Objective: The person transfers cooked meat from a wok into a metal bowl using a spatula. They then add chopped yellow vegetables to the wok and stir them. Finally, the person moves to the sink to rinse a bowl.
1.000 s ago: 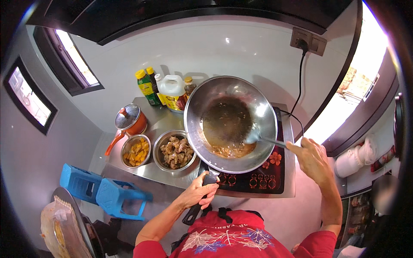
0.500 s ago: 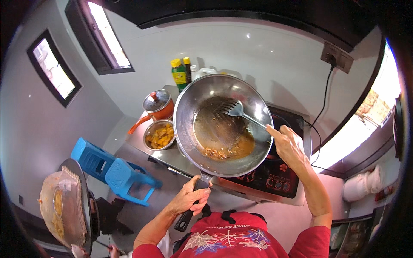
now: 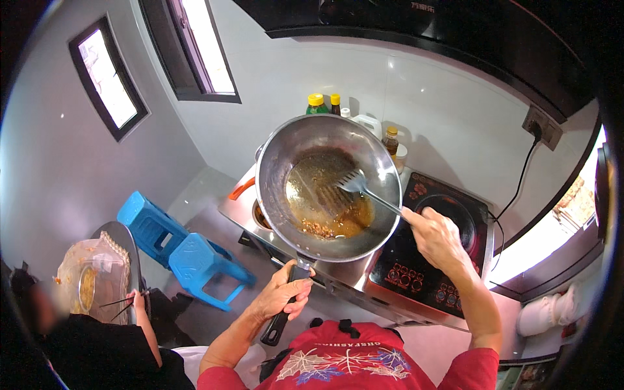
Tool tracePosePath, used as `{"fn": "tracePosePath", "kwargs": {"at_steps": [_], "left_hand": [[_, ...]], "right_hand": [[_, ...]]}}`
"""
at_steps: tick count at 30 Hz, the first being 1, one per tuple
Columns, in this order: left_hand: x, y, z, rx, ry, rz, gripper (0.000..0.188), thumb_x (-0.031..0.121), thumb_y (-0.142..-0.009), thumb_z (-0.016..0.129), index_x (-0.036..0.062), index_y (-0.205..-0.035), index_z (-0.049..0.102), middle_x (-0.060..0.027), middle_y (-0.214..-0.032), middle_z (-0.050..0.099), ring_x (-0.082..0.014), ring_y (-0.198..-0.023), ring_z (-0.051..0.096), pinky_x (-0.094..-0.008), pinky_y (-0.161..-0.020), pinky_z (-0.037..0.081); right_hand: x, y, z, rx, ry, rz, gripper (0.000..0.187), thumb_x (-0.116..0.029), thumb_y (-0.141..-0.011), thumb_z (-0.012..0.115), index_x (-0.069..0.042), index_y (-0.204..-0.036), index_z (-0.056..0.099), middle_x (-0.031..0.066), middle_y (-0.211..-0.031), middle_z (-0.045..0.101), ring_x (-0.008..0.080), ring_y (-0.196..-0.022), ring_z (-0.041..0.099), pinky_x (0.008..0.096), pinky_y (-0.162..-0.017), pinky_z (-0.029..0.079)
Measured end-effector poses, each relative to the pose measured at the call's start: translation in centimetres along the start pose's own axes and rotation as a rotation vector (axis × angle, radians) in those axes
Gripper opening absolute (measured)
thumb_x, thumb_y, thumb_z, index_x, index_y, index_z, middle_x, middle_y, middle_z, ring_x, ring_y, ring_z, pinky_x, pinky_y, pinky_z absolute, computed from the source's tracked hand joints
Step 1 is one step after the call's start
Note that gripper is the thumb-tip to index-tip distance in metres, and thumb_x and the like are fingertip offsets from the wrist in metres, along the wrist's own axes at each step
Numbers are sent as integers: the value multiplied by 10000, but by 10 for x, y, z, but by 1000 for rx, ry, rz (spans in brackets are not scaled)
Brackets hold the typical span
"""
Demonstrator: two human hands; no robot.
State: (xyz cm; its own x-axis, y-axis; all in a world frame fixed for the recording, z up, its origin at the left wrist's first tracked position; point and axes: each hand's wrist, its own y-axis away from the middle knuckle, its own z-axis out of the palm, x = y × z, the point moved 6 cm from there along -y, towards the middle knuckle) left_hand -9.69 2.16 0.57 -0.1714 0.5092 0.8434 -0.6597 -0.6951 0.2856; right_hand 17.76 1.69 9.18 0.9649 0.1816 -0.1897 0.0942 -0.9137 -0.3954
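My left hand (image 3: 284, 296) is wrapped around the black handle of a large steel wok (image 3: 273, 214), held left of the cooktop and over the counter. Brown oily liquid and small reddish bits (image 3: 320, 228) lie in its bottom. The metal handle of a slotted spatula (image 3: 354, 182) is gripped in my right hand (image 3: 437, 234); the spatula's head touches the wok's inside. Below the wok's left rim, only a sliver of a steel bowl (image 3: 261, 218) shows. An orange pan handle (image 3: 242, 188) sticks out beside it, the pan itself mostly hidden.
The black induction cooktop (image 3: 448, 221) is at right, its cord running to a wall socket (image 3: 543, 127). Bottles with yellow caps (image 3: 316, 103) stand behind the wok. Blue stools (image 3: 201, 263) are at left. Another person's hand (image 3: 136, 300) holds chopsticks by a round table with a mesh food cover (image 3: 107, 260).
The view has shifted right. The wok has moved left off the cooktop, now covering most of the bowl and the orange pan. Another person with chopsticks has come further into view at lower left.
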Motion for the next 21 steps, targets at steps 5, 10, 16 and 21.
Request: {"fn": "tracePosePath", "kwargs": {"at_steps": [5,10,16,21], "left_hand": [[11,-2,-24,-16,-44,-20,248,136,-906,556,42,-1082,409,-40,-656,434,-77,-381,377,-260,-326,364],[22,-2,-42,1,-47,-9,241,136,-904,560,41,-1059,401,-38,-648,431,-76,-374,373,-258,-322,363],[21,-2,-52,15,-52,-16,254,137,-894,573,43,-1055,400,-39,-636,431,-82,-371,381,-259,-319,365],[23,-5,-43,36,-52,-11,265,140,-886,585,32,-1056,414,-41,-635,435,-84,-370,381,-260,-316,366]], "right_hand": [[-26,-47,37,91,85,-87,395,-25,-745,578,-114,-1128,600,105,-764,525,261,-730,591,348,-606,509],[-23,-24,26,45,69,-88,387,-8,-729,572,-115,-1099,611,95,-698,482,263,-658,566,362,-578,484],[1,-1,15,-97,3,36,295,-64,-804,553,-163,-1074,618,122,-697,495,309,-636,563,408,-569,463],[-9,-55,32,91,-31,-44,317,-54,-795,536,-121,-1096,610,151,-714,527,313,-655,568,406,-574,467]]}}
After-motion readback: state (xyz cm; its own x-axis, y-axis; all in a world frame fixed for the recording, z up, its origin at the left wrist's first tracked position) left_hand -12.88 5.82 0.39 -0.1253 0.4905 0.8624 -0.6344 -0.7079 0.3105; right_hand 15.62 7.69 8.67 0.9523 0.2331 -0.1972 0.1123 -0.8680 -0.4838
